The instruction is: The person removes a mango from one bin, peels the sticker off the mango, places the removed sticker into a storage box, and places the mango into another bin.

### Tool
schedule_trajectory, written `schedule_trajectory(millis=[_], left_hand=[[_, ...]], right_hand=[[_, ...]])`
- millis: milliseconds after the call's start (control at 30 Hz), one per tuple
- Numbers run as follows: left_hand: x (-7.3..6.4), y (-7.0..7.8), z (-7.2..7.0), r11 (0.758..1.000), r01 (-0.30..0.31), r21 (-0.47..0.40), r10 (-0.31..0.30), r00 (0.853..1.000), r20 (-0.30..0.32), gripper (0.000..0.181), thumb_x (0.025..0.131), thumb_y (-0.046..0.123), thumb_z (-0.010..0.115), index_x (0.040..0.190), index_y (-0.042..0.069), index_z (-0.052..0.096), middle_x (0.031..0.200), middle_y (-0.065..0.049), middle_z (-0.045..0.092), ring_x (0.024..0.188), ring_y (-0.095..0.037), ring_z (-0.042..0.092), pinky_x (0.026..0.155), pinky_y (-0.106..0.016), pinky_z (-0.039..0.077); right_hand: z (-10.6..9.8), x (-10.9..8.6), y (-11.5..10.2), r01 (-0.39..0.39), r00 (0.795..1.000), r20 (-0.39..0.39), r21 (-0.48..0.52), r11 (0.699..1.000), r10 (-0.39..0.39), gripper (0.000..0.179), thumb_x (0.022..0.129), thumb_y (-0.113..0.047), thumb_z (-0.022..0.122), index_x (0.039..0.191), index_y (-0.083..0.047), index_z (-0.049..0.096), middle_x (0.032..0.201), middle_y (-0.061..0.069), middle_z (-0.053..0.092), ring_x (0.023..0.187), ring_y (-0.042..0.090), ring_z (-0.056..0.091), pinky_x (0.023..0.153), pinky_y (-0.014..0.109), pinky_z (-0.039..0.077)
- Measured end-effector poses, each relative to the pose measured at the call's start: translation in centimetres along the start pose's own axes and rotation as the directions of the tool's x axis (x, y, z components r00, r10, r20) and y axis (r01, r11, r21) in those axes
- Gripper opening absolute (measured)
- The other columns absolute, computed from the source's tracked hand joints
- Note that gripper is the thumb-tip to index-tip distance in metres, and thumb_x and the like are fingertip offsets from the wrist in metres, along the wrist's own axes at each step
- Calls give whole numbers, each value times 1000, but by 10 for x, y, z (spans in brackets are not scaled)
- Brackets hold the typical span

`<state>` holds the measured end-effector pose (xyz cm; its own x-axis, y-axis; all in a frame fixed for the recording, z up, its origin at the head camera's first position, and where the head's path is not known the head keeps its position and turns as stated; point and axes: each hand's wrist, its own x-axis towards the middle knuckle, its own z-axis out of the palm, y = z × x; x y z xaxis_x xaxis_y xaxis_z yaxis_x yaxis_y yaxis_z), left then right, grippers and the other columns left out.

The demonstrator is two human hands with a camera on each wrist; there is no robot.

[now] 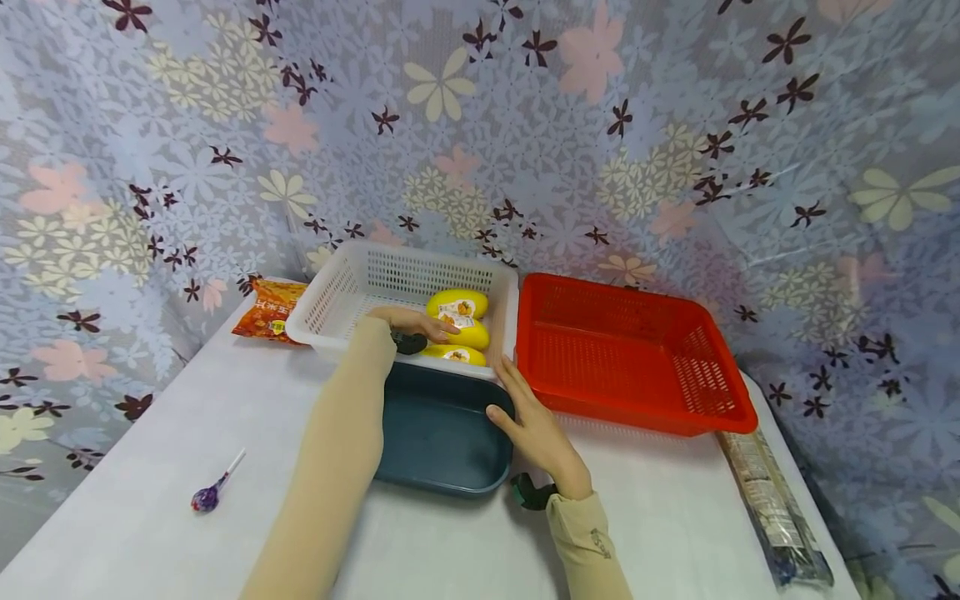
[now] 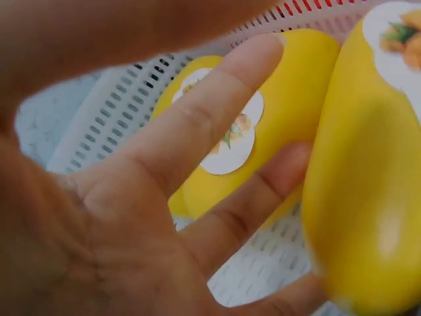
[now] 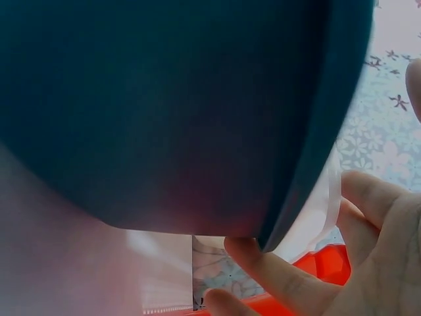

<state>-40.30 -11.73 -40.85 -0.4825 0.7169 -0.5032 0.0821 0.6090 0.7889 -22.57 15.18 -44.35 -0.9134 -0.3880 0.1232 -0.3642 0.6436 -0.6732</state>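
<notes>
Left hand is lying nearer, its grip spreading, clasping nothing; three yellow mango-shaped containers are sitting at its fingertips, long axes running left-right, along the white basket's right edge. Right hand is resting straight-fingered near the basket's near-right corner.

- Three smooth yellow ovals, white fruit-picture labels, lying in a near-to-far row at the basket's right.
- White perforated basket, upright.
- Dark teal basin, upright, on its near side.

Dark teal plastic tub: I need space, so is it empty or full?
Empty where visible: the tub shows bare floor in the head view.
</notes>
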Motion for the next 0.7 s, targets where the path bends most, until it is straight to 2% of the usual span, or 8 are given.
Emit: schedule_trajectory(millis=[100,133,233,333,367,467,700], left_hand=[[5,-3,-4,999,14,47,-15,1000,13,71,94,36,48,156,15,20,164,-12,5,151,-35,6,120,-57,5],[11,-9,-9,998,6,59,-9,999,35,71,92,41,51,155,21,24,165,-8,5,151,-32,5,120,-58,6],[17,-9,-10,997,24,68,-27,999,46,72,90,44,58,154,28,28,165,-4,5,152,-29,1,120,-57,5],[19,-1,-5,997,49,53,-51,998,28,70,93,32,57,155,22,26,165,-8,4,152,-32,1,120,-58,7],[14,7,1,997,68,48,-68,998,2,70,94,27,55,155,17,23,165,-11,3,151,-36,0,120,-59,6],[10,16,9,996,80,44,-79,997,-26,69,95,22,52,155,12,21,164,-14,2,150,-38,1,119,-61,6],[1,22,15,999,51,6,-51,997,-56,64,95,20,50,154,13,25,164,-12,3,151,-37,0,118,-63,5]], right_hand=[[-1,1,-1,7,1000,-8,-3,1000,-7,72,95,-49,52,156,-27,20,163,-15,8,146,30,30,109,64,31],[-1,1,-1,6,1000,-11,-5,1000,-6,72,95,-49,52,156,-27,19,163,-15,8,145,31,31,109,64,32],[-2,2,-2,0,1000,-14,-15,1000,0,74,94,-52,51,156,-29,18,163,-15,8,144,32,34,107,64,34],[-1,2,-4,-10,1000,-14,-24,1000,10,74,94,-53,51,156,-30,17,163,-15,8,142,33,36,105,64,36],[0,2,-4,-15,1000,-13,-23,1000,14,74,94,-53,52,156,-30,17,163,-15,8,142,33,37,105,64,37],[1,2,-4,-25,1000,-15,-23,999,25,74,94,-52,52,156,-30,17,164,-13,8,141,35,37,105,66,35],[4,4,-3,-56,998,-7,-57,997,55,76,94,-56,48,156,-33,11,164,-13,3,140,39,38,104,70,32]])
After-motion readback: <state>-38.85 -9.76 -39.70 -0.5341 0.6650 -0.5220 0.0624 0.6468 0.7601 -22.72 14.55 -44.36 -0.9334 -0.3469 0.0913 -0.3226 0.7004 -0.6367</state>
